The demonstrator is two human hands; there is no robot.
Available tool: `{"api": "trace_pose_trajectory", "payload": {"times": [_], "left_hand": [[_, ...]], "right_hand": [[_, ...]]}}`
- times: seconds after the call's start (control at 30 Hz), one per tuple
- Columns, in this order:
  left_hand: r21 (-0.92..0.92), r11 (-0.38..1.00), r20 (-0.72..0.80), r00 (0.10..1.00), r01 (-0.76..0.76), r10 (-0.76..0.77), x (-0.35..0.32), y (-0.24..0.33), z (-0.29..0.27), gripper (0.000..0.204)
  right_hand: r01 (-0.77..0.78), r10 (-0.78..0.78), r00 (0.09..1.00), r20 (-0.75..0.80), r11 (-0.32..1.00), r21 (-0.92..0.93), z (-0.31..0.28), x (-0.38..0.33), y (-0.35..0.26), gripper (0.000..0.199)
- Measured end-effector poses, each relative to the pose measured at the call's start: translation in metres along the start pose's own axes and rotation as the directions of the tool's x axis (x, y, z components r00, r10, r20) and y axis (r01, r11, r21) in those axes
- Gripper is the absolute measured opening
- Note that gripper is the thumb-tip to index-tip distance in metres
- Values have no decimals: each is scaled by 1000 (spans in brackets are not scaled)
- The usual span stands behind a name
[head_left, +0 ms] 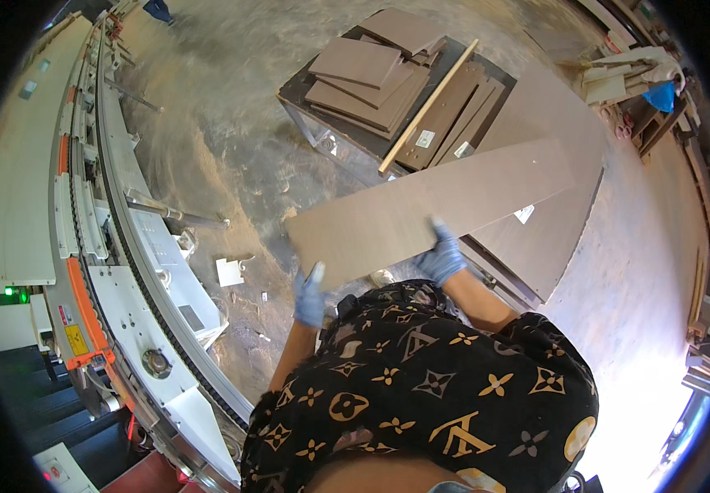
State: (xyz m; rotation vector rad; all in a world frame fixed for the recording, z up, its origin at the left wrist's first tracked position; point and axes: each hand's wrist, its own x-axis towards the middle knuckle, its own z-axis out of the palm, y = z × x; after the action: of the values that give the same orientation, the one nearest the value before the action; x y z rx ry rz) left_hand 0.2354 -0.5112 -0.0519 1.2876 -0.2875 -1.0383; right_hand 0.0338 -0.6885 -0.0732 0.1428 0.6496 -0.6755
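Note:
A long brown-grey board point(371, 226) lies across both my gloved hands, slanting up from lower left to upper right. My left hand point(310, 297), in a blue-grey glove, grips its near left corner with the thumb on top. Along the near edge, further right, my right hand point(443, 256) holds it, thumb also over the top and the other fingers partly hidden beneath. The board's far right end overlaps a stack of large brown panels point(548, 238), some with white labels; whether it touches them I cannot tell.
Beyond the board, a low dark table point(297, 90) carries smaller brown panels point(371, 82) and a thin wooden strip point(433, 103). A long machine with a chain track point(75, 197) runs along my left. Scraps point(229, 272) lie on the dusty floor. Offcuts point(618, 74) and a blue bag point(659, 97) sit far right.

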Motion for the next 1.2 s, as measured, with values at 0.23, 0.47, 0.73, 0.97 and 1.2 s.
{"api": "trace_pose_trajectory", "payload": {"times": [0.23,0.47,0.73,0.97,1.2], "left_hand": [[106,914,-176,898,-391,404,-51,17,-159,47],[-71,836,-488,750,-544,446,-140,52,-227,86],[-216,800,-825,543,-560,157,-284,11,-319,38],[-238,416,-949,301,-878,92,-311,35,-297,34],[-338,380,-937,345,-861,-51,-276,19,-377,34]], "right_hand": [[491,-490,869,-65,871,4,-8,8,-151,60],[727,-719,684,125,658,-193,52,48,-177,50],[523,174,833,526,62,-850,102,94,-102,40],[136,366,889,275,364,-922,33,162,30,52],[160,400,872,283,313,-936,23,132,164,54]]}}
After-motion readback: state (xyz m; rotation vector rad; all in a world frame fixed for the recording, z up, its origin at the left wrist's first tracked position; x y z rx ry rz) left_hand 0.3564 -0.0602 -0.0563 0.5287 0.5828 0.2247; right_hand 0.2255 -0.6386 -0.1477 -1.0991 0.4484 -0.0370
